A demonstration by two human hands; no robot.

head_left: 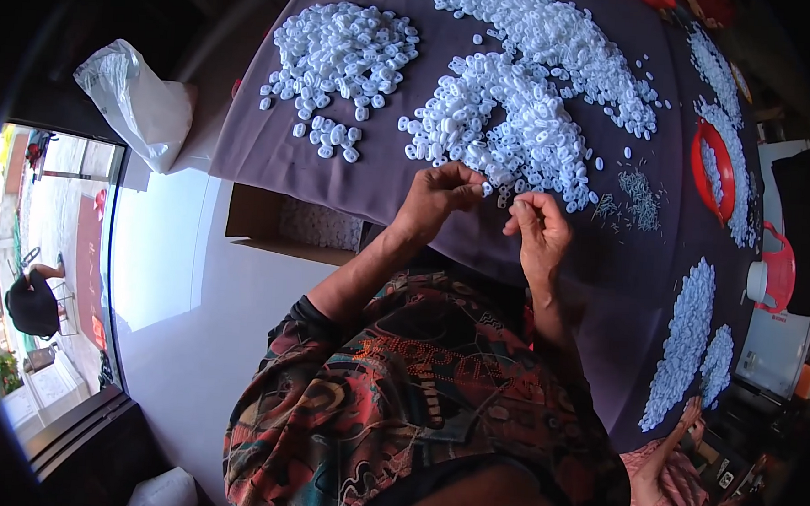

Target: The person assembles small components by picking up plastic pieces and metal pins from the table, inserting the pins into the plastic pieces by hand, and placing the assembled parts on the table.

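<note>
My left hand (440, 198) and my right hand (537, 225) meet over the near edge of a table covered in dark purple cloth (273, 150). Both pinch small white plastic pieces (501, 196) held between their fingertips. Just beyond the fingers lies a large heap of the same white ring-like pieces (513, 121). A second, separate heap (342, 48) sits at the far left of the cloth. A small patch of thin grey-green metal bits (637, 199) lies to the right of my right hand.
A red bowl (713, 168) holds more white pieces at the right, near a red cup (775, 272). More white piles (689, 337) lie along the right edge, where another person's hand (685, 423) rests. A cardboard box (283, 224) and white plastic bag (138, 102) sit left.
</note>
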